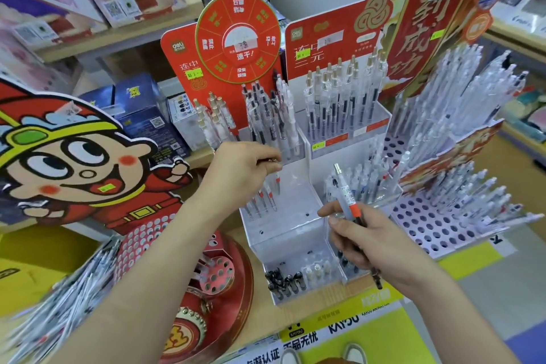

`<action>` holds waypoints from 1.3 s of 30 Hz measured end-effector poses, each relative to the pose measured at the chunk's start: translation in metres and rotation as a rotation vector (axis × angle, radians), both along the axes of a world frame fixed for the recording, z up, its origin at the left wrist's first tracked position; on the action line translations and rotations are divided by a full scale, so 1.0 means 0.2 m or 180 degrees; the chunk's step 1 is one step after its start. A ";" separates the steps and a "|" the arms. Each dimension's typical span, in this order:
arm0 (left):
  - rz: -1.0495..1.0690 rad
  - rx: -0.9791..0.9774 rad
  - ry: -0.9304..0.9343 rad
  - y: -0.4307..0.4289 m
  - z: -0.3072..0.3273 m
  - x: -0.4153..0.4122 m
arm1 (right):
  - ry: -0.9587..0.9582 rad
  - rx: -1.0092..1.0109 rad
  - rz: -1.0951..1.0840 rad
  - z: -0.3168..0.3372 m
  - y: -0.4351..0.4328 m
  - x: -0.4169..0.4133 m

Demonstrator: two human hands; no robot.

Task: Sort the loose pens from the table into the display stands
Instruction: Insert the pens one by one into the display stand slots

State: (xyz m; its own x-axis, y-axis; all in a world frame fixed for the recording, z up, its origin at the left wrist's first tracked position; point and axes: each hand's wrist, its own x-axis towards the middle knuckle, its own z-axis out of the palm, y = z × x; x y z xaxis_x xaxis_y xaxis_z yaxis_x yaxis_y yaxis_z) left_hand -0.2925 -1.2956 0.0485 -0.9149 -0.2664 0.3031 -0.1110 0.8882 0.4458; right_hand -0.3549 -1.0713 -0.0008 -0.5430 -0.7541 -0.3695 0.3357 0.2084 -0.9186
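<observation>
My right hand point(381, 245) is curled round a clear pen with an orange band point(345, 198). Thumb and forefinger pinch its barrel, and the silver end tilts up in front of the clear tiered stand point(283, 242). My left hand point(239, 170) hovers over the stand's middle tier, fingers point(266, 156) closed in a pinch on what looks like a pen top point(274, 160) — too small to be sure — above the red-gripped pens point(266, 198) standing there.
</observation>
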 end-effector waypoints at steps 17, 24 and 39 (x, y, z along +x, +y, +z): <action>-0.0284 -0.1511 -0.0039 -0.02 -0.17 0.01 | -0.1059 -0.0591 -0.0121 -0.04 -0.04 0.00; -0.0061 -0.1969 -0.0414 0.01 -0.13 -0.03 | -0.1197 -0.0833 0.0134 -0.02 -0.06 0.02; -0.0350 -0.2328 -0.0633 -0.04 -0.11 -0.05 | -0.1127 -0.0903 0.0256 -0.03 -0.09 0.07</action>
State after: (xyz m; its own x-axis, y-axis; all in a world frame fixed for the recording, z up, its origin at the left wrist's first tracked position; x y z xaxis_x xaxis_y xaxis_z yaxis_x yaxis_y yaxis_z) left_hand -0.3021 -1.3029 0.0259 -0.9804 0.0346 0.1941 -0.0214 0.9600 -0.2790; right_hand -0.3412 -1.0899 -0.0064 -0.3561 -0.8868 -0.2946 0.6323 0.0034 -0.7747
